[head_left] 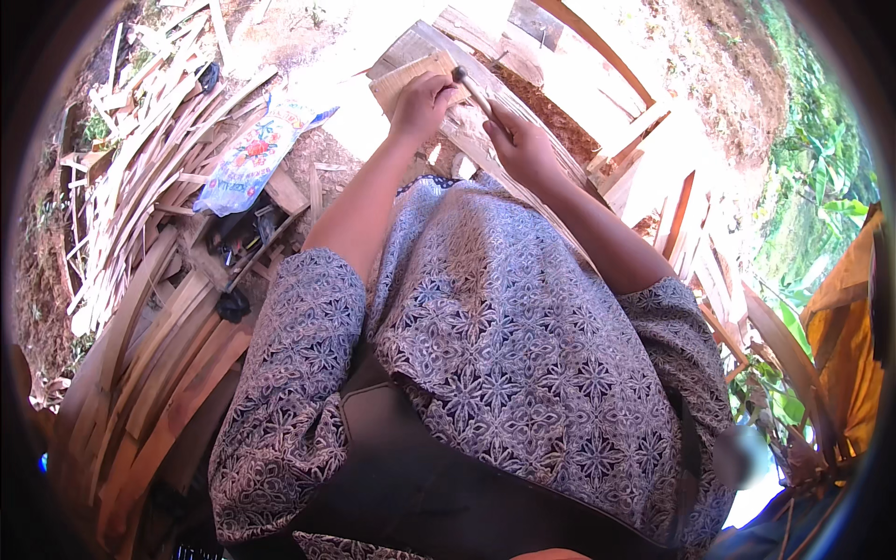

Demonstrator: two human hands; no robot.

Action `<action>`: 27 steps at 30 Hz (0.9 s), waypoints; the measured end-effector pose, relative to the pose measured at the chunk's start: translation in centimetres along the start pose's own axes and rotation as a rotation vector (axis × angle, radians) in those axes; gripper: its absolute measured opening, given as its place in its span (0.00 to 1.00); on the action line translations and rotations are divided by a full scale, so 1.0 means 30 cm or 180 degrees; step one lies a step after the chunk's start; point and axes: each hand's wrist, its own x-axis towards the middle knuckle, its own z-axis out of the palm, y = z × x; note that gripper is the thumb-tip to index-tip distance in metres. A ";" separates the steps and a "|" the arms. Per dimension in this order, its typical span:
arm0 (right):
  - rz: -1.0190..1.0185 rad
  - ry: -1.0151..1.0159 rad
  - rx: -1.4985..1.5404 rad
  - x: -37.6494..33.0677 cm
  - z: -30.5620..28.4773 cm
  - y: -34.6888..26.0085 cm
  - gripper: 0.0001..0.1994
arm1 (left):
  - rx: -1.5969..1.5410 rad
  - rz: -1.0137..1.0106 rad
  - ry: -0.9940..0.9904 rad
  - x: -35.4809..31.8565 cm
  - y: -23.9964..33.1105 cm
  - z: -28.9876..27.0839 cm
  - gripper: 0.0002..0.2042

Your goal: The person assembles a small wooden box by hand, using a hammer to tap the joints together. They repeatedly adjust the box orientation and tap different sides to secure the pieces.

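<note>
My left hand point(422, 105) grips the edge of a flat bundle of pale bamboo strips point(403, 77) held out in front of me. My right hand point(523, 145) is closed around a thin dark-tipped stick-like tool point(472, 89), its tip resting against the strips next to my left fingers. Both forearms reach up from my patterned blue-and-white sleeves. Under the hands lies a woven bamboo panel point(509, 107), partly hidden by my arms.
A heap of split bamboo strips point(140, 168) lies at the left beside a floral plastic bag point(247, 159). Curved wooden slats point(159, 373) sit at lower left. More bamboo pieces point(691, 224) stand at the right, with green plants point(821, 196) and an orange cloth point(854, 317) beyond.
</note>
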 end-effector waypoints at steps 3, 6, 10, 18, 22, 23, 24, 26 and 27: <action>0.0215 -0.0084 0.0062 0.002 -0.040 -0.092 0.21 | 0.0098 0.0110 0.0129 -0.008 -0.015 -0.003 0.06; -0.0018 0.0195 0.0546 0.000 -0.074 -0.199 0.20 | 0.0071 0.0202 0.0261 -0.011 -0.007 0.002 0.05; -0.0136 0.0066 0.0103 0.005 -0.055 -0.116 0.21 | 0.0114 0.0192 0.0195 -0.010 -0.006 0.007 0.05; -0.0050 0.0235 0.0675 0.005 -0.086 -0.163 0.22 | 0.0007 0.0208 0.0141 -0.008 -0.022 -0.003 0.05; 0.0091 -0.0192 -0.0124 0.006 -0.007 0.022 0.21 | -0.0023 0.0187 0.0073 0.003 0.000 -0.001 0.05; 0.0221 -0.0129 -0.0110 -0.002 -0.005 0.003 0.20 | 0.0022 0.0094 0.0010 -0.008 0.000 -0.009 0.05; 0.0333 -0.0075 -0.0108 -0.013 -0.021 -0.042 0.20 | 0.0064 -0.0003 -0.0029 -0.013 -0.001 -0.017 0.05; 0.0302 0.0178 0.0431 -0.028 -0.066 -0.150 0.22 | 0.0058 0.0086 0.0060 -0.012 -0.011 -0.022 0.05; -0.0109 0.0423 0.0695 -0.008 -0.062 -0.148 0.22 | 0.0029 0.0146 0.0095 -0.004 -0.011 -0.017 0.05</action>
